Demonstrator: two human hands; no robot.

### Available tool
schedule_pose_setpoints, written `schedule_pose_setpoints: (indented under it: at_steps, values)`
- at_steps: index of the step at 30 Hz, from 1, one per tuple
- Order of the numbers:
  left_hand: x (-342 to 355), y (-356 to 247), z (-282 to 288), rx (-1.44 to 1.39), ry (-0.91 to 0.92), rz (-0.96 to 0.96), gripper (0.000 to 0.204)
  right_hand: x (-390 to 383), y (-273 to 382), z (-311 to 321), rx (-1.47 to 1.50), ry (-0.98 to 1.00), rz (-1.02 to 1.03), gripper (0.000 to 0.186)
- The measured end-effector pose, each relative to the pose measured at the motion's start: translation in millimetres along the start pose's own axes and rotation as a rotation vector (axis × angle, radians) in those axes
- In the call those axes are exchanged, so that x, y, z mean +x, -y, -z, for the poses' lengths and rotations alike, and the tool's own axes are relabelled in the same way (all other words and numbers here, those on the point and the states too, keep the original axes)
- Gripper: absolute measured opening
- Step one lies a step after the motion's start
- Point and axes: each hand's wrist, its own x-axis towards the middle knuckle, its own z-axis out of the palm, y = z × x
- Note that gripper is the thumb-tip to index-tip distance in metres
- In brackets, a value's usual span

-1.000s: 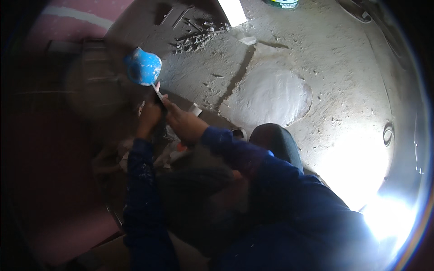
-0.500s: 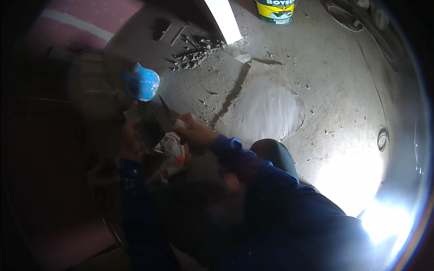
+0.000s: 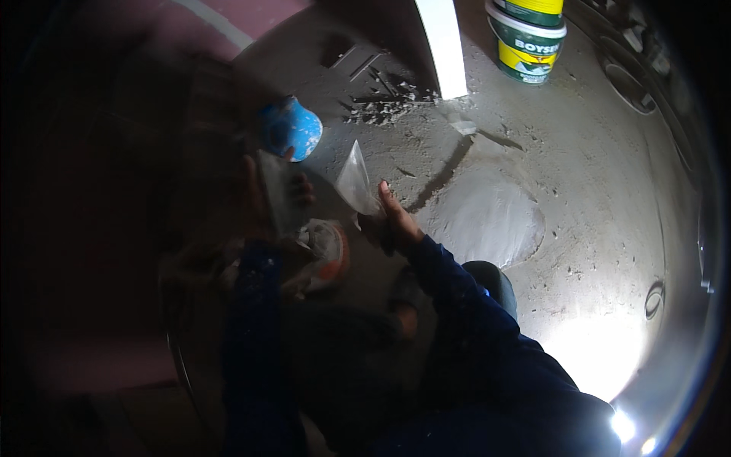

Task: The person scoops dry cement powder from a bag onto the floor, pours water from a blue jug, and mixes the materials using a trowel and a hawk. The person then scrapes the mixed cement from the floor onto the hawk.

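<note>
My right hand (image 3: 396, 219) is closed around a putty knife, whose pale triangular blade (image 3: 355, 181) points up and away from me. To its left, in shadow, my left hand (image 3: 303, 189) grips a flat, greyish plate (image 3: 279, 192), its fingers showing at the plate's right edge. A gap separates blade and plate. Just beyond the plate lies a blue plastic container (image 3: 295, 131) smeared with white. Below the hands is a crumpled white and orange sack (image 3: 329, 257), partly hidden by my left arm. A smooth whitish patch (image 3: 495, 217) spreads over the rough floor right of my right hand.
A white post (image 3: 442, 49) stands at the far side, with rubble (image 3: 388, 110) by its foot. Stacked green and yellow buckets (image 3: 529, 49) are at the far right. A cable loop (image 3: 653, 301) lies on the grey floor (image 3: 601, 206). Bright light glares at lower right.
My right hand has moved away from the plate to the right, and the knife's blade now shows its broad face. The whole view has shifted, bringing more of the buckets in.
</note>
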Motion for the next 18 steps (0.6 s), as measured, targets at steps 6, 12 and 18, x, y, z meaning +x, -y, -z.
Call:
schedule_pose_setpoints:
  at_steps: [6,12,18]
  values:
    - [35,57,-14,0.596,-0.581,-0.264,0.059,1,-35,-6,0.006,0.021,0.124,0.055]
    - [51,70,-8,0.927,-0.829,-0.532,0.055,-1,-43,-16,-0.077,-0.045,0.097,0.047]
    - [46,77,-6,1.077,-0.839,-0.556,0.059,8,-28,-25,-0.061,-0.139,-0.097,0.05]
